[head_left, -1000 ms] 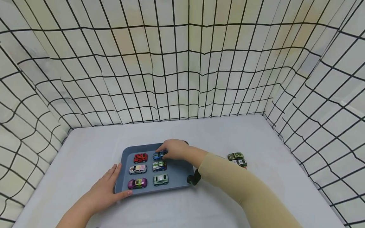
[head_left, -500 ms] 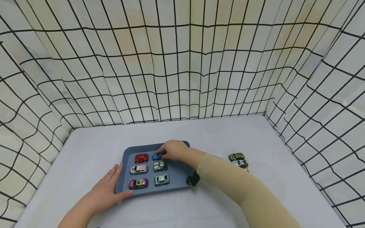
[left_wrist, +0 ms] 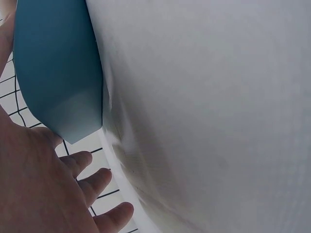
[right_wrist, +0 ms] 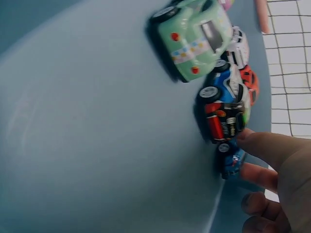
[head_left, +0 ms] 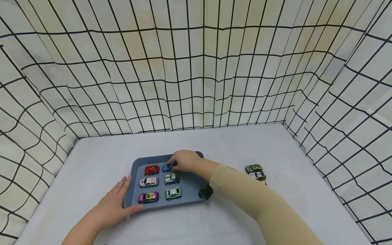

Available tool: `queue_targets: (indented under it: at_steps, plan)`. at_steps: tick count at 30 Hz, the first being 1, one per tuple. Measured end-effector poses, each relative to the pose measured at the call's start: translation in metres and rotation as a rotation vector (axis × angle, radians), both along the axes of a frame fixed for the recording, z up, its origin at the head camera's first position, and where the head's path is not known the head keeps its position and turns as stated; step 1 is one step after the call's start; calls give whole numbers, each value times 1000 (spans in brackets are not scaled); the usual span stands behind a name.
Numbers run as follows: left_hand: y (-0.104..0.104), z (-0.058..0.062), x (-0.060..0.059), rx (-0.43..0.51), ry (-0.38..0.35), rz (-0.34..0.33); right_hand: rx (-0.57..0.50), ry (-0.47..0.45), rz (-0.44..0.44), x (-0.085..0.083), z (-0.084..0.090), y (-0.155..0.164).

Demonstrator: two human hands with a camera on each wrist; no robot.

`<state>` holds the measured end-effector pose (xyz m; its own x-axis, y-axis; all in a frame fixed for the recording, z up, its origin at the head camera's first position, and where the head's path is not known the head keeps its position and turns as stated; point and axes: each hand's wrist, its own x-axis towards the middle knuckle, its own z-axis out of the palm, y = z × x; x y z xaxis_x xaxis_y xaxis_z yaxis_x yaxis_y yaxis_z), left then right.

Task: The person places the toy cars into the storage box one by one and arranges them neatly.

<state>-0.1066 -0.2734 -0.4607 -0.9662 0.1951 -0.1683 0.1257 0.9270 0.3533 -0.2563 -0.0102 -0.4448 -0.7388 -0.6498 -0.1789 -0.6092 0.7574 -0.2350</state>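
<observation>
A grey-blue tray point(head_left: 191, 190) holds several toy cars in two columns. At the back of its right column is a blue toy car point(head_left: 168, 167), pinched between the thumb and index finger of my right hand point(head_left: 187, 161). In the right wrist view, those fingertips meet at the small blue car's body. My left hand point(head_left: 111, 204) rests against the tray's left end, fingers extended along the side and thumb at the front rim. Beside the blue car sits a red car point(head_left: 151, 170). Nearer are a white car point(head_left: 149, 182), a blue-white-green car point(head_left: 172, 179), a purple car point(head_left: 148, 197) and a pale green car point(head_left: 173, 193).
To the right of the tray, a green camouflage car point(head_left: 254, 168) and a white-and-black car point(head_left: 258, 175) stand on the white table, with a red one partly behind the sleeve point(head_left: 245, 189). Black-gridded white curtains point(head_left: 196, 85) enclose the table's back and sides.
The blue car has shifted slightly left in the tray, toward the red car, with my right hand on it. My left hand has stayed at the tray's left end.
</observation>
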Motion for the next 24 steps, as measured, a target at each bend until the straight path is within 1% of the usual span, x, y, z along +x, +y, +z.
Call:
queue_targets:
  at_steps: [8,14,24]
  plan:
    - [0,3,0,-4,-11,3,-78,-22,-10,0,10,5]
    - [0,4,-1,-5,-21,3,-127,-30,-26,3,19,15]
    - [0,0,0,3,-17,2,-159,-26,-31,7,25,44]
